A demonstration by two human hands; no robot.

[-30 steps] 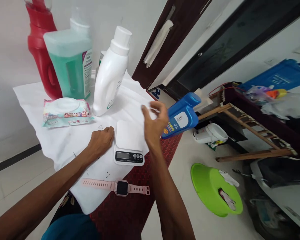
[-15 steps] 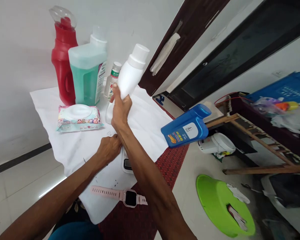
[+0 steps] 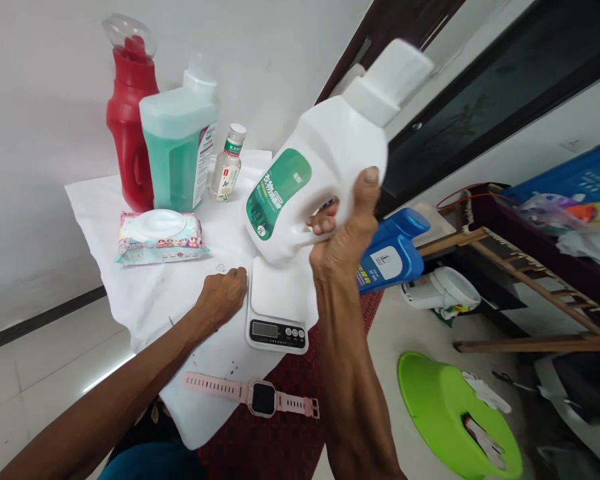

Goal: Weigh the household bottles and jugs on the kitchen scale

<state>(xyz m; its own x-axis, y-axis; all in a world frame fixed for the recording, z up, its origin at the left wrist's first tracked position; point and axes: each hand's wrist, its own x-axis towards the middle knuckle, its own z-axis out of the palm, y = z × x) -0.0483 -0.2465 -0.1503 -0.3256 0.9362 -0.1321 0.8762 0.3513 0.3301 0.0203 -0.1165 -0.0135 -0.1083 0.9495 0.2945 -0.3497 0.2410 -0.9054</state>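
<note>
My right hand (image 3: 347,217) grips a white detergent bottle (image 3: 350,137) by its handle, fingers through the opening. The bottle tilts with its white cap up to the right and its green label facing left. Its base is just above the far edge of a white kitchen scale (image 3: 280,290); whether they touch I cannot tell. My left hand (image 3: 225,293) rests on the white cloth (image 3: 155,300) at the scale's left side, fingers curled in, nothing visible in them. A pink smartwatch (image 3: 263,399) lies in front of the scale.
A wet wipes pack (image 3: 163,237), red bottle (image 3: 130,127), green liquid bottle (image 3: 177,147) and small clear bottle (image 3: 227,167) stand along the back left. A blue bottle (image 3: 397,247) is behind my right wrist. A green basin (image 3: 445,413) sits on the floor.
My right hand has swung the white bottle to the right and turned it, so its green label now shows. The scale is uncovered. My left hand has barely moved.
</note>
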